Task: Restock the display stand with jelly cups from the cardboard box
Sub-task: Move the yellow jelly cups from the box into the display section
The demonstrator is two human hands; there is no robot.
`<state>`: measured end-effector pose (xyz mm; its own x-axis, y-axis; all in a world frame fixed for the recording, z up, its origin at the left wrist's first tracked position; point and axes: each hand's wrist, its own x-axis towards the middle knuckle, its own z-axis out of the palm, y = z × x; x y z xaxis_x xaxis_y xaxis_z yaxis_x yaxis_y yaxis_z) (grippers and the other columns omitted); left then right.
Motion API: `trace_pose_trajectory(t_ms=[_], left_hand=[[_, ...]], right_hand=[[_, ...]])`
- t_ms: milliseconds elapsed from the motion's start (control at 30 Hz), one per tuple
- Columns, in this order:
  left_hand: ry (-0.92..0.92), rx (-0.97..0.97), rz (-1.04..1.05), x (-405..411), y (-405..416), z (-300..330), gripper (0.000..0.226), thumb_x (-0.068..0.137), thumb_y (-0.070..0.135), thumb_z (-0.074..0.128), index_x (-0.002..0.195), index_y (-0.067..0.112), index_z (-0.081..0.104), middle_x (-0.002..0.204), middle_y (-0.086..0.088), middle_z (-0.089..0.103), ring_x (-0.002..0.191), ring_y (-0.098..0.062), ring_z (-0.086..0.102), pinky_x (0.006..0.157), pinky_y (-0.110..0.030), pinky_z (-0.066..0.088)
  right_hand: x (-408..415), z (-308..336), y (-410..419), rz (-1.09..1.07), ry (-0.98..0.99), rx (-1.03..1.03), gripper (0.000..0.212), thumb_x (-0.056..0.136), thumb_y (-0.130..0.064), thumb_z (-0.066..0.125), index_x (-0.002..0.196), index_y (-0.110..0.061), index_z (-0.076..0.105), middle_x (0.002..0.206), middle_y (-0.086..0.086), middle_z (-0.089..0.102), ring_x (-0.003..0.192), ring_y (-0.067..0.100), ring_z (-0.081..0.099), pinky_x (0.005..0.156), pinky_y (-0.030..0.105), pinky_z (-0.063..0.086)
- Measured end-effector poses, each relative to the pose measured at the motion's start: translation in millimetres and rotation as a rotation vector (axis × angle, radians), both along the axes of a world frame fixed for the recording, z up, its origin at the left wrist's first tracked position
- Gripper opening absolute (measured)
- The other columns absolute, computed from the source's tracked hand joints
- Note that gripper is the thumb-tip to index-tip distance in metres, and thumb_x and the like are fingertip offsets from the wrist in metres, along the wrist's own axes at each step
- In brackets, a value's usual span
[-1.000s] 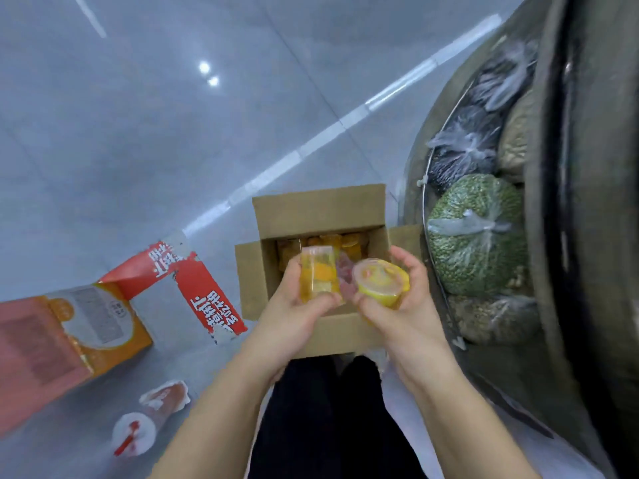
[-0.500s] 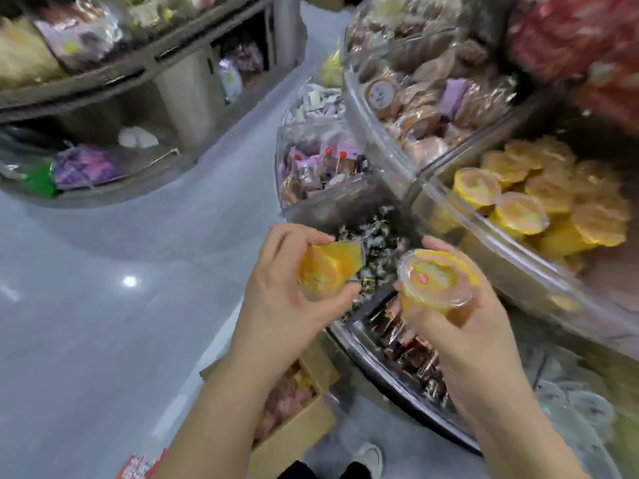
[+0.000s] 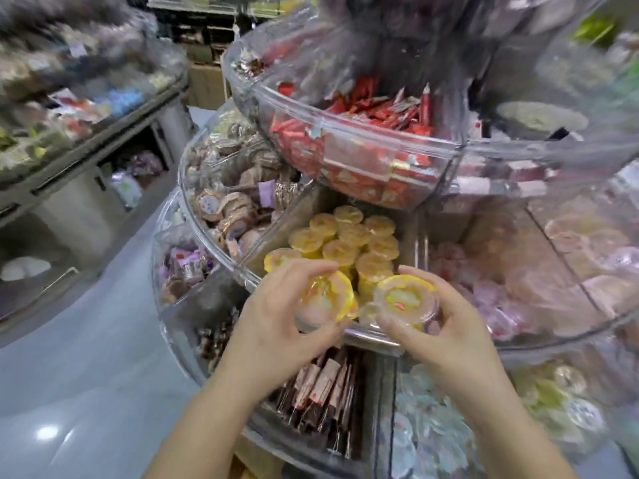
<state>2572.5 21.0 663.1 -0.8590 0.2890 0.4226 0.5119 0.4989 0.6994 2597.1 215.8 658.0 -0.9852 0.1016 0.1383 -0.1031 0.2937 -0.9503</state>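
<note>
While both hands carry a jelly cup each, they hover at the rim of the yellow-cup compartment of the display stand [image 3: 221,257]

Risk noted: the left jelly cup [image 3: 326,299] is tilted on its side in the grip, so if released as it is it could, in my judgement, roll off the stacked jelly cups [image 3: 349,236] already in the bin or drop over the clear front wall onto the lower tier; the pile stands high, leaving little level room. The left hand [image 3: 273,326] curls fingers and thumb round its cup, lid facing the camera. The right hand [image 3: 446,326] pinches the right jelly cup [image 3: 404,299] at the rim, lid up, near level. Both cups sit just beside each other, above the front wall, short of the pile. Cardboard box not in view
</note>
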Motion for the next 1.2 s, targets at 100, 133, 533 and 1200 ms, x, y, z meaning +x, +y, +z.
trace_pose_trajectory(t_ms=[100,133,533,1200], left_hand=[[-0.028,-0.093,-0.052,-17.2,-0.4,4.5,0.059,0.062,0.021,0.069,0.119,0.022,0.055,0.113,0.014,0.056,0.107,0.003,0.050,0.090,-0.008,0.035],[-0.058,-0.121,-0.078,-24.3,-1.1,5.0,0.059,0.062,0.020,0.068,0.119,0.023,0.055,0.113,0.014,0.054,0.107,0.004,0.048,0.090,-0.005,0.032],[-0.073,-0.605,-0.517,-115.5,22.0,-14.0,0.062,0.066,0.019,0.069,0.124,0.035,0.053,0.120,0.012,0.050,0.114,-0.008,0.044,0.097,-0.029,0.038],[-0.017,-0.650,-0.614,-137.4,21.7,-46.7,0.068,0.072,0.026,0.075,0.133,0.030,0.045,0.132,0.011,0.046,0.121,-0.008,0.035,0.102,-0.022,0.029]], right_hand=[[-9.1,-1.1,6.3,-0.014,0.013,0.144,0.051,0.061,-0.036,0.073,0.105,-0.051,0.053,0.102,-0.030,0.063,0.091,-0.012,0.058,0.073,0.000,0.040],[-12.1,-2.2,6.4,-0.013,-0.003,0.204,0.052,0.061,-0.035,0.071,0.106,-0.052,0.051,0.101,-0.030,0.062,0.091,-0.013,0.056,0.071,-0.001,0.039],[-39.7,-6.5,18.0,0.022,-0.049,0.871,0.052,0.072,-0.030,0.064,0.123,-0.034,0.053,0.116,-0.018,0.052,0.111,0.010,0.036,0.085,0.026,0.020],[-66.7,-20.7,23.5,0.296,-0.122,1.180,0.048,0.085,-0.026,0.059,0.127,-0.046,0.045,0.139,-0.013,0.037,0.137,0.011,0.015,0.114,0.050,-0.003]])
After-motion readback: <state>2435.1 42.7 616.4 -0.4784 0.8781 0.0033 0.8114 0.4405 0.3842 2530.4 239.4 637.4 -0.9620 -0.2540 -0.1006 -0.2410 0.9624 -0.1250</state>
